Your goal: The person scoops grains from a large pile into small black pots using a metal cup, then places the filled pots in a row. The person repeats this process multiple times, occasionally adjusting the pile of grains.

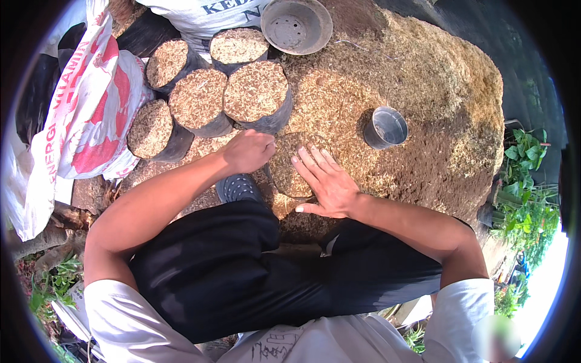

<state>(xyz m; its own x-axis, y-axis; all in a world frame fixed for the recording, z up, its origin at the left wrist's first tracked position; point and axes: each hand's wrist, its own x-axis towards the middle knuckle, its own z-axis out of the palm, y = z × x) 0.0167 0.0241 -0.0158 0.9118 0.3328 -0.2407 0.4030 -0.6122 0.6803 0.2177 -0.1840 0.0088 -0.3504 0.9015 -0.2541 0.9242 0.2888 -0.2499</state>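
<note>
Between my knees stands a black planting bag (pixel 269 175), filled to the top with a light brown mix of wood shavings (pixel 284 163). My left hand (pixel 248 152) is closed in a fist at the bag's left rim and seems to pinch its edge; the fingertips are partly hidden. Flat on the filling lies my right hand (pixel 330 184), its fingers spread and the thumb pointing left. Just beyond my left hand is a filled planting bag (pixel 257 94), one of several standing in a cluster.
A large mound of shavings (pixel 436 78) spreads ahead and right. On it sit a small black pot (pixel 387 128) and, farther back, a wide grey pot (pixel 296 27) with holes in its base. A red-and-white sack (pixel 100 121) stands left; a white sack (pixel 206 18) lies behind the bags.
</note>
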